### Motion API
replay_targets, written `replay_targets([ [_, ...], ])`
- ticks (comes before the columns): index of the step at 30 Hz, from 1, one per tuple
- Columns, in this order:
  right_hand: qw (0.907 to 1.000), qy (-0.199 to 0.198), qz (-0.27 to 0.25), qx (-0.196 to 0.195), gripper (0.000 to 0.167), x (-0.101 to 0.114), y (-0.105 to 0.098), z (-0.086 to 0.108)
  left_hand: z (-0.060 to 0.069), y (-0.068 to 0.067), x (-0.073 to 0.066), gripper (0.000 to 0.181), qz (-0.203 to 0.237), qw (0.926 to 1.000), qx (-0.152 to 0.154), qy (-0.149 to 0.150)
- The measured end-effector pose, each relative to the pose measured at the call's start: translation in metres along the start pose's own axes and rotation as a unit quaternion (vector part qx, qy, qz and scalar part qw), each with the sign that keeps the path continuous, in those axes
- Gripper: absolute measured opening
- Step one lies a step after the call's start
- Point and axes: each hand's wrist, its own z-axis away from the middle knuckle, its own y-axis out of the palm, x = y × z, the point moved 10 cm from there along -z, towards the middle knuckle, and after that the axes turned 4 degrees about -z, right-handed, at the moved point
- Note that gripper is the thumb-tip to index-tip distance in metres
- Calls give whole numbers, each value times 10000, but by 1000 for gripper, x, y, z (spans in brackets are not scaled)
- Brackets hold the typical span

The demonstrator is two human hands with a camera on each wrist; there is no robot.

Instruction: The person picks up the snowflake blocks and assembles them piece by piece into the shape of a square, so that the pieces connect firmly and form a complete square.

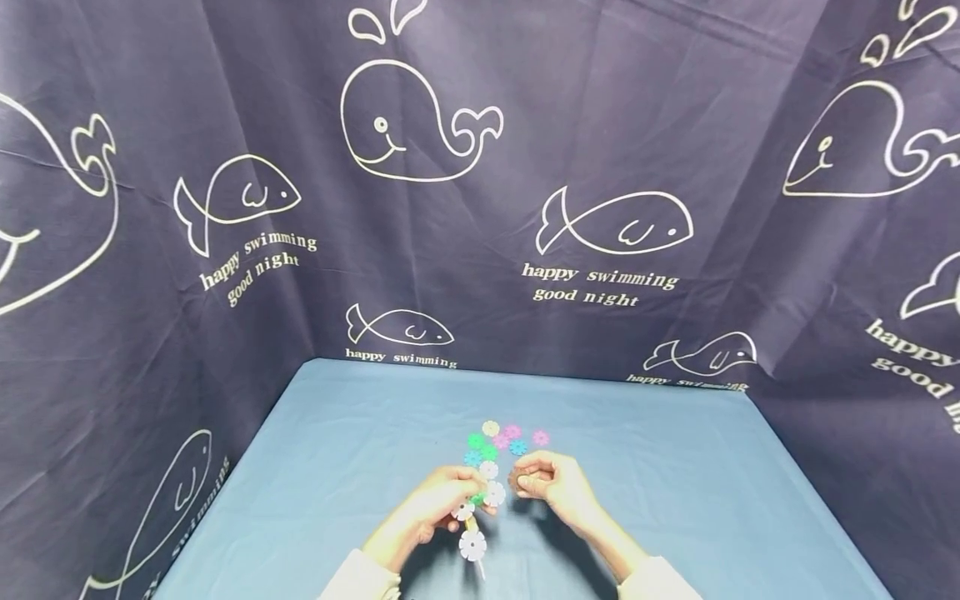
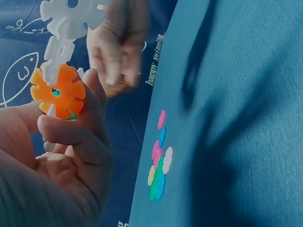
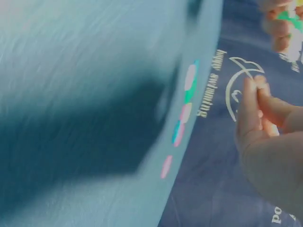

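The orange notched disc (image 2: 72, 92) looks to me like smooth plastic, the white notched discs (image 2: 71, 26) a cloudier plastic. The surface (image 1: 645, 475) appears matt and finely grained, like cloth; the drape (image 1: 517, 167) behind is creased fabric.

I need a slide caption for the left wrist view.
Left hand gripping joined notched discs, with loose discs on a blue surface.

Interlocked notched discs (image 2: 57, 54), white, orange, green
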Motion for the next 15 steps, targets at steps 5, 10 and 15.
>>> replay_targets([
  [5,9959,280,-865,-17,32,4,4,9,-1,0,-2,16,3,10000,-14,-21],
  [10,9968,158,-778,3,30,7,5,12,-1,2,-3,16,-16,10000,-12,-28],
  [15,9987,17,-514,-15,27,8,1,14,0,4,-5,20,-40,10000,0,3],
])
